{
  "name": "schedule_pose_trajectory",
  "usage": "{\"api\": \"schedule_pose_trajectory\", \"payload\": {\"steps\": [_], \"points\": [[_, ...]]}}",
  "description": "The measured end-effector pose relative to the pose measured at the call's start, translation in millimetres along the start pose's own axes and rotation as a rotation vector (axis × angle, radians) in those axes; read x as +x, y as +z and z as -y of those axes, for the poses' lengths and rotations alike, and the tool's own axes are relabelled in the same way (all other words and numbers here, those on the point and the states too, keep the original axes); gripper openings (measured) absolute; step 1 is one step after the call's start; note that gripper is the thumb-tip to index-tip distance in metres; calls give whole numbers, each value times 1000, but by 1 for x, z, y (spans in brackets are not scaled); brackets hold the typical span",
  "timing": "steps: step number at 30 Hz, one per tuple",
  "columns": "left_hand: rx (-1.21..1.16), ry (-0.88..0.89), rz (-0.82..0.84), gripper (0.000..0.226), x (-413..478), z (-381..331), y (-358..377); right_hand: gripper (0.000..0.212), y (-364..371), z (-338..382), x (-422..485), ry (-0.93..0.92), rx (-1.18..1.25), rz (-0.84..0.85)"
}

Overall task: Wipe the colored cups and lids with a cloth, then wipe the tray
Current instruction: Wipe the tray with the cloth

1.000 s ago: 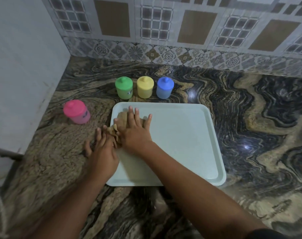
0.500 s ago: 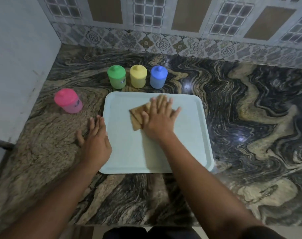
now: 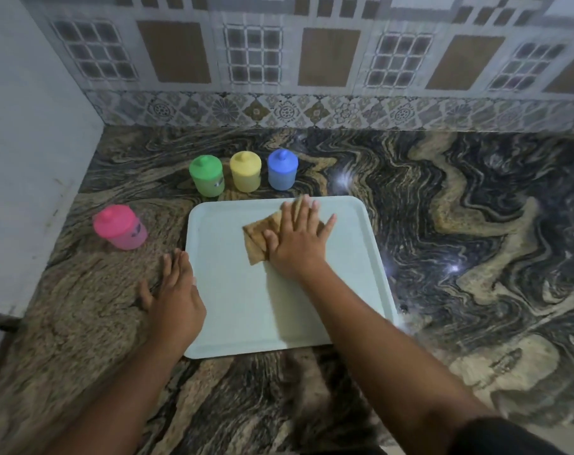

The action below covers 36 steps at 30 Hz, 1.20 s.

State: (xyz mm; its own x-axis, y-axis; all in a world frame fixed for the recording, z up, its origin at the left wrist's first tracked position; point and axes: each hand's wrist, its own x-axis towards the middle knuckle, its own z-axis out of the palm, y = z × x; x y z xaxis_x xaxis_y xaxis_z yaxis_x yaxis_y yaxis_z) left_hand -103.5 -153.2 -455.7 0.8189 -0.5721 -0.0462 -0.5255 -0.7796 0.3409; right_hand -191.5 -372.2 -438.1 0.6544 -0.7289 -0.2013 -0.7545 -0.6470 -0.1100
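While our left hand [image 3: 177, 300] lies flat beside the tray [image 3: 239, 310], our flat right hand [image 3: 297, 247] has slid the cloth [image 3: 257, 239] toward its far edge; wiping advances.

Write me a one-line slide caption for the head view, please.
Right hand presses a folded brown cloth onto the pale tray; left hand rests flat at the tray's left edge.

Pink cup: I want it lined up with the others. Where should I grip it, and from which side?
Wrap fingers round the pink cup below its lid, probably from its right: it stands upright, alone, with the wall close on its left.
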Motion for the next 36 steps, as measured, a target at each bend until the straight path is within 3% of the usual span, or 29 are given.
{"api": "schedule_pose_trajectory", "payload": {"steps": [3,5,7,10,13,17,21,26,32,36], "points": [[1,-3,13,61,1,-2,-3,69,16,39,-59,-371,-13,69],[-6,-1,10,60,3,0,-2,66,27,15,-99,-497,-8,44],[-14,4,0,58,3,1,0,65,30,-38,-110,-422,-56,-35],[10,25,-15,67,0,1,2,69,8,-100,-71,-70,-99,-69],[35,29,-11,67,0,-1,2,70,-8,-69,-12,148,-3,13],[47,3,15,61,0,-3,2,71,2,11,-9,-95,58,43],[67,0,20,64,1,-4,0,70,20,19,-57,-307,27,73],[96,12,39,66,0,-9,-4,80,21,3,-74,-293,13,121],[90,1,19,61,1,-11,-5,74,14,6,-75,-288,36,156],[42,4,-141,48,-1,-12,-12,80,1,6,-73,-300,82,232]]}}
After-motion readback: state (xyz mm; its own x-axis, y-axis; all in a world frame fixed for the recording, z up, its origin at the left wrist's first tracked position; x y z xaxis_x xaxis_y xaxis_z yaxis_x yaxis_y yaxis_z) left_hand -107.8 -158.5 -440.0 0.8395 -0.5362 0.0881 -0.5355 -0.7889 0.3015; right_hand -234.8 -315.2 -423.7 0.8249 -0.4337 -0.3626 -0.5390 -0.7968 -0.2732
